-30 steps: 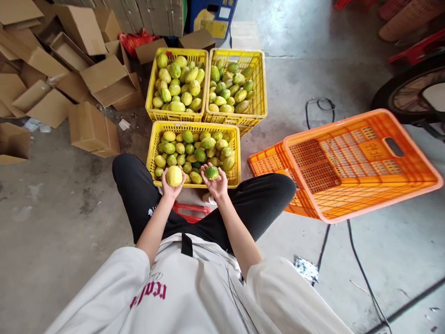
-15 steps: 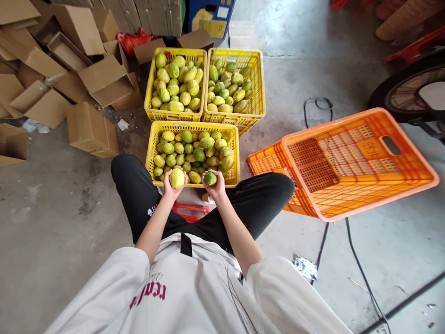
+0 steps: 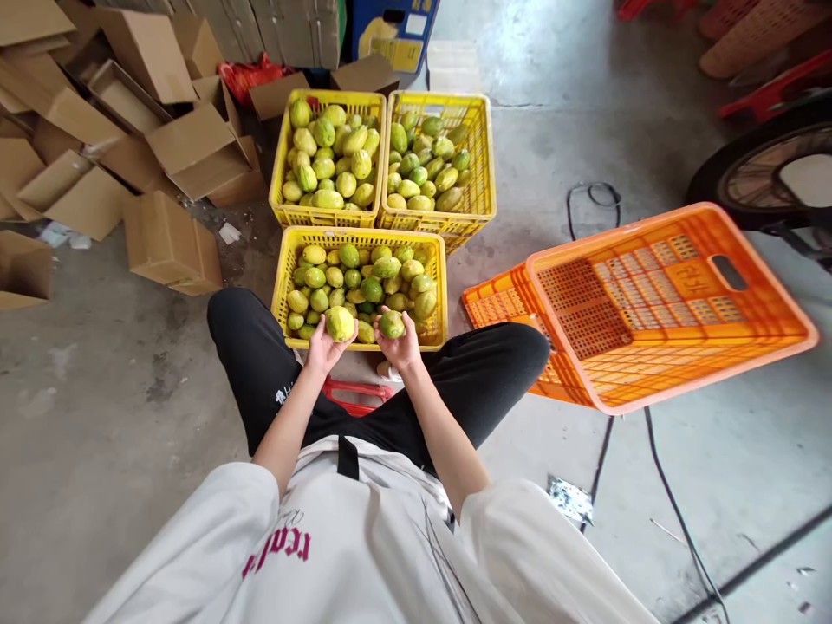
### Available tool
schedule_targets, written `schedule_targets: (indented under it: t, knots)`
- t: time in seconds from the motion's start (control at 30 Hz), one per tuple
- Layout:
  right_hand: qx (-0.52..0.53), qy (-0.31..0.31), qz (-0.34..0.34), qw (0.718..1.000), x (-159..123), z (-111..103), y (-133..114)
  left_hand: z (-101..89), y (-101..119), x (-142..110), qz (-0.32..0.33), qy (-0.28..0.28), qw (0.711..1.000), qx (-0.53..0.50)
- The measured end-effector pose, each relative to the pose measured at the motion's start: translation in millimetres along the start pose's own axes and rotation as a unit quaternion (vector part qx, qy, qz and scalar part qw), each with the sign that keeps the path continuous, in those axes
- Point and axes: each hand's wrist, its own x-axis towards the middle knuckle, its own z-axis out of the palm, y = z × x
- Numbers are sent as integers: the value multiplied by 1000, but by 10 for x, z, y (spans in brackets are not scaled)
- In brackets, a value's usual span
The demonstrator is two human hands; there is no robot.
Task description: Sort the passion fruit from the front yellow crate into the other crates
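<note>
My left hand [image 3: 325,351] cups a larger yellow lemon [image 3: 340,324], its fingers curled around the fruit from below and the side. A smaller greenish lemon [image 3: 391,325] sits in my right hand [image 3: 403,348], held between thumb and fingers. Both hands are close together above the near rim of the front yellow crate [image 3: 283,286]. Inside that crate lie several green and yellow lemons [image 3: 373,289]; my hands and the held fruit hide some of the nearest ones.
Behind stand the left yellow crate [image 3: 278,182] and the right yellow crate [image 3: 484,156], both holding lemons. An orange crate [image 3: 676,321] tilts at my right. Cardboard boxes [image 3: 172,243] pile up at left. A black cable [image 3: 676,511] crosses the floor near a wheel [image 3: 711,182].
The lemon in my left hand has turned and shifted slightly right. In my right hand, the smaller lemon has turned from a dark green side to a paler one and risen slightly.
</note>
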Motion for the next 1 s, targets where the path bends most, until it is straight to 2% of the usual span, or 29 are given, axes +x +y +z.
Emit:
schedule_targets:
  t: [0.1,0.23,0.5,0.67,0.9,1.0]
  knots:
    - [8,14,-24,1000,-11,-7,-8,-10,22,-1,-7,-4,1000,26]
    - [5,17,-67,998,-29,-7,3,-52,23,12,15,39,998,45]
    - [-13,0,-29,999,-19,-2,23,-64,-8,50,9,39,998,53]
    - [5,1,-25,1000,-17,-10,11,-42,0,35,-4,41,999,24]
    - [2,-11,5,1000,-26,23,-3,-56,-16,68,23,22,999,14]
    - [0,-15,0,1000,-43,49,-19,-66,3,77,25,40,999,14]
